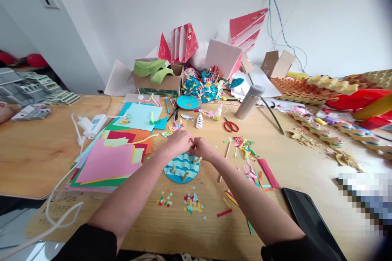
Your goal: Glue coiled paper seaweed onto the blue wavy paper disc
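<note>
At the middle of the wooden table (61, 159), your left hand (179, 142) and right hand (204, 149) meet just above a round paper disc (181, 170) striped with blue waves. The fingers of both hands curl inward, bunched close, and your fingertips (192, 142) come together in a pinch. Whatever lies between them is hidden, so you cannot tell what they hold, if anything. The disc lies flat on the table, directly below your hands and not clearly touching them, with small tan paper pieces (173, 168) sitting on it.

Just beyond your hands stand a white glue bottle (199, 121) and, further right, red-handled scissors (231, 126). To your left, a stack of coloured paper (105, 163) lies beside the disc, with a pale blue sheet (142, 116) beyond it. Nearer you, small paper confetti (164, 198) is scattered on the wood, and paper strips (254, 179) lie to your right. A teal paper circle (188, 102) sits further up, near a steel flask (249, 102) and a cardboard box (159, 83).
</note>
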A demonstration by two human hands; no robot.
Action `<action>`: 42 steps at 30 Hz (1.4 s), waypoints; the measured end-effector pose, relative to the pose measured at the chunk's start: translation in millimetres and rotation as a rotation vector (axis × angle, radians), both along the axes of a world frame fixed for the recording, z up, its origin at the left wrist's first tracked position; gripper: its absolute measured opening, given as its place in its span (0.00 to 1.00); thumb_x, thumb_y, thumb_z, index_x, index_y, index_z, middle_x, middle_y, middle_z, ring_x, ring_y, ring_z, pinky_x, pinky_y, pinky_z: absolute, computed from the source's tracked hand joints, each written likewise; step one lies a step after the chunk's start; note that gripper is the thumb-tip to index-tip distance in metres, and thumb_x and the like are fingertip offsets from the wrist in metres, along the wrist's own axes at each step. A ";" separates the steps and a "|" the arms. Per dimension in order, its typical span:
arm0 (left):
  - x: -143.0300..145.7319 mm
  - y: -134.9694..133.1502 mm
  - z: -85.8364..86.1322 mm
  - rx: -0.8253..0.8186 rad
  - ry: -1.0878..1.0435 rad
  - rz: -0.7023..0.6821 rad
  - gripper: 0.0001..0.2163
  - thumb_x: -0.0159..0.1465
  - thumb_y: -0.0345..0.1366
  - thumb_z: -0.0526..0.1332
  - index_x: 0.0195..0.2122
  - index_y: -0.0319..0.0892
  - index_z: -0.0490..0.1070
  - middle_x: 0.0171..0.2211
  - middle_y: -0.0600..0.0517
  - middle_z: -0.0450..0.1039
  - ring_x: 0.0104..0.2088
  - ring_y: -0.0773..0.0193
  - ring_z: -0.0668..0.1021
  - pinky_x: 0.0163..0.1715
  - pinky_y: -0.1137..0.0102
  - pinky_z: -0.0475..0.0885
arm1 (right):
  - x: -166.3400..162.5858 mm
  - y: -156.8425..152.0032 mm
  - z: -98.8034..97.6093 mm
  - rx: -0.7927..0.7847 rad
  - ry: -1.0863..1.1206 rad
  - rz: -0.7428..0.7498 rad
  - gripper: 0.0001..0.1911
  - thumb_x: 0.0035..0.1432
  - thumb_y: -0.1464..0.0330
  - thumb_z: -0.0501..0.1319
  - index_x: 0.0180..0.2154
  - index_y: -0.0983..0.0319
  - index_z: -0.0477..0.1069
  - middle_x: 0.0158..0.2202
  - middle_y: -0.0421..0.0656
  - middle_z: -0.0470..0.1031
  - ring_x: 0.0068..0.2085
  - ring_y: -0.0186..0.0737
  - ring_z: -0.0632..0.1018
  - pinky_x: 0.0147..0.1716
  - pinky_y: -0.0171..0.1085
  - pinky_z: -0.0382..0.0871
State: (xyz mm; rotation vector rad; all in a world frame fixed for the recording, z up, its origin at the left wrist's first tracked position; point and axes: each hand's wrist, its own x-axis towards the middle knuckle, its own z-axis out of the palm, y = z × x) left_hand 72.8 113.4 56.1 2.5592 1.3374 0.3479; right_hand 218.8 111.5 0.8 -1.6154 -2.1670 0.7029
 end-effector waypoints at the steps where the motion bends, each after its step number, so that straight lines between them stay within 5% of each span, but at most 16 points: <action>1: 0.3 -0.1 -0.4 0.000 0.003 -0.001 0.08 0.57 0.28 0.60 0.32 0.42 0.80 0.29 0.46 0.78 0.43 0.53 0.75 0.45 0.64 0.71 | -0.9 0.0 -0.2 0.007 -0.010 0.003 0.04 0.42 0.72 0.67 0.23 0.66 0.74 0.24 0.42 0.74 0.28 0.35 0.70 0.27 0.31 0.60; 19: -2.7 -1.7 -3.3 0.021 -0.091 -0.013 0.06 0.56 0.28 0.63 0.29 0.43 0.79 0.28 0.48 0.78 0.44 0.53 0.75 0.46 0.62 0.70 | -3.9 4.6 -6.9 -0.018 -0.044 0.027 0.02 0.44 0.76 0.61 0.24 0.68 0.73 0.18 0.36 0.66 0.24 0.29 0.65 0.23 0.29 0.53; 23: -15.1 -2.8 2.4 0.111 -0.290 0.044 0.06 0.58 0.34 0.65 0.35 0.42 0.79 0.37 0.48 0.79 0.44 0.55 0.75 0.48 0.62 0.69 | -4.0 2.7 -6.6 -0.041 -0.029 0.010 0.02 0.43 0.76 0.62 0.22 0.67 0.74 0.18 0.36 0.68 0.23 0.29 0.66 0.22 0.28 0.54; 27: -41.2 -7.6 4.0 0.159 -0.525 0.219 0.07 0.61 0.36 0.62 0.37 0.43 0.78 0.34 0.50 0.80 0.38 0.59 0.77 0.43 0.65 0.71 | -5.1 0.7 -5.3 -0.046 -0.028 -0.020 0.02 0.42 0.76 0.64 0.22 0.66 0.75 0.21 0.38 0.73 0.26 0.32 0.70 0.24 0.29 0.58; 37: -84.5 -29.3 -42.7 -0.036 -0.759 0.365 0.11 0.59 0.41 0.60 0.38 0.40 0.77 0.35 0.47 0.80 0.33 0.61 0.79 0.32 0.69 0.73 | -7.6 -2.1 -9.0 -0.075 -0.075 -0.085 0.02 0.44 0.74 0.65 0.23 0.66 0.76 0.21 0.40 0.74 0.25 0.33 0.72 0.23 0.29 0.57; 42: -88.6 -35.6 -50.4 -0.102 -0.779 0.399 0.12 0.59 0.41 0.60 0.37 0.40 0.76 0.34 0.47 0.79 0.33 0.61 0.79 0.32 0.69 0.73 | -8.9 -3.5 -6.0 -0.078 -0.102 -0.098 0.02 0.44 0.74 0.65 0.23 0.66 0.77 0.22 0.41 0.75 0.26 0.34 0.72 0.24 0.30 0.58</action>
